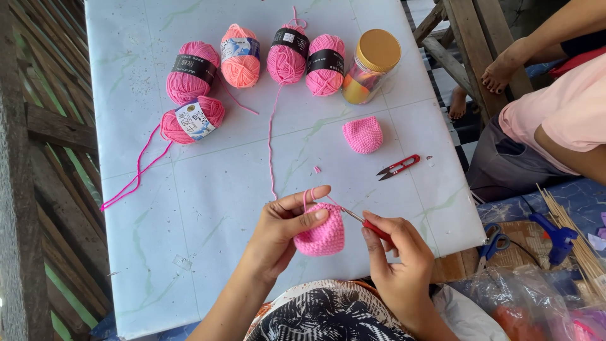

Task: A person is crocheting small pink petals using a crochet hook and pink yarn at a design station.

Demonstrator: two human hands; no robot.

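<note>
My left hand (pixel 284 230) grips a small pink crocheted cup (pixel 322 235), with the pink yarn strand (pixel 273 151) looped over its index finger. My right hand (pixel 394 259) holds a crochet hook with a red handle (pixel 369 224), its metal tip at the cup's top rim. The strand runs up the pale table (pixel 208 202) to a pink yarn ball (pixel 287 57). A second finished pink crocheted cup (pixel 363 134) lies upside down further up the table.
Several pink and salmon yarn balls (pixel 192 72) sit along the far edge, beside a jar with a gold lid (pixel 372 63). Red thread snips (pixel 398 167) lie right of centre. Another person (pixel 549 126) sits at right; scissors (pixel 492 243), a blue glue gun (pixel 555 237) and sticks lie below.
</note>
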